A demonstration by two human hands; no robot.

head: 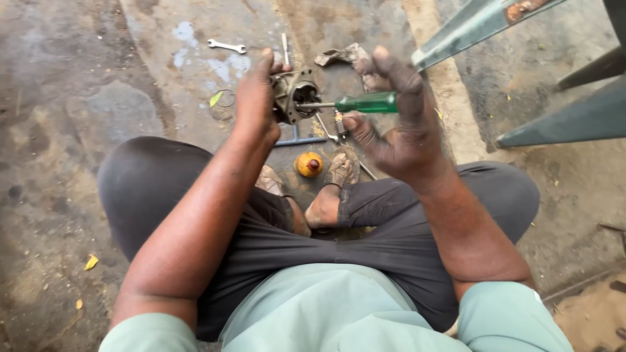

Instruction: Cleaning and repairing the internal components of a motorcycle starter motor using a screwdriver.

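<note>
My left hand grips a round, greasy metal engine part and holds it up above my knees. My right hand holds a screwdriver with a green handle; its shaft points left, with the tip inside the opening of the metal part. Both hands are dark with grease. I sit crouched on a stained concrete floor, with my feet in sandals below the hands.
A small yellow round part lies between my feet. A spanner, a thin metal rod, a dirty rag and a wire ring lie on the floor ahead. Green metal bars stand at right.
</note>
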